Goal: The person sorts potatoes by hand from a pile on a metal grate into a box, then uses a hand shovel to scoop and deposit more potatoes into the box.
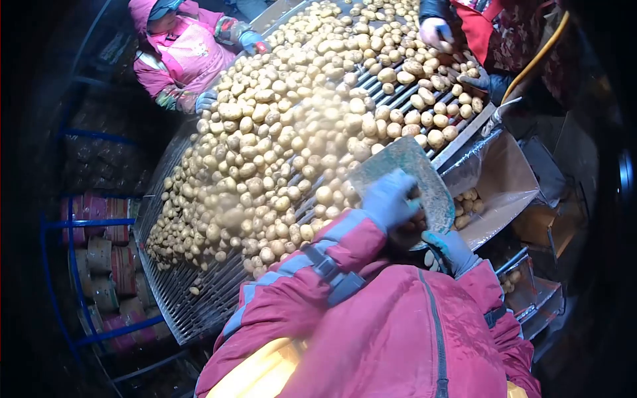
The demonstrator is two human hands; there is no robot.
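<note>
My left hand (391,200), in a blue-grey glove, is over the face of a worn green board (402,159). Its fingers are curled, and what they hold, if anything, I cannot make out. At the board's lower edge, my right hand (452,252) has its green-tipped glove closed on the rim, fingers bent underneath. Several potatoes partly show in the shade below my left hand. The board leans across the near edge of a slatted sorting table (189,302), which carries a large heap of potatoes (265,139).
A lined carton (505,189) with potatoes stands to the right of the board. Across the table, a person in pink (176,56) and another in a red apron (481,30) have gloved hands at the potatoes. A yellow hose (541,53) hangs right; blue rails (99,223) stand left.
</note>
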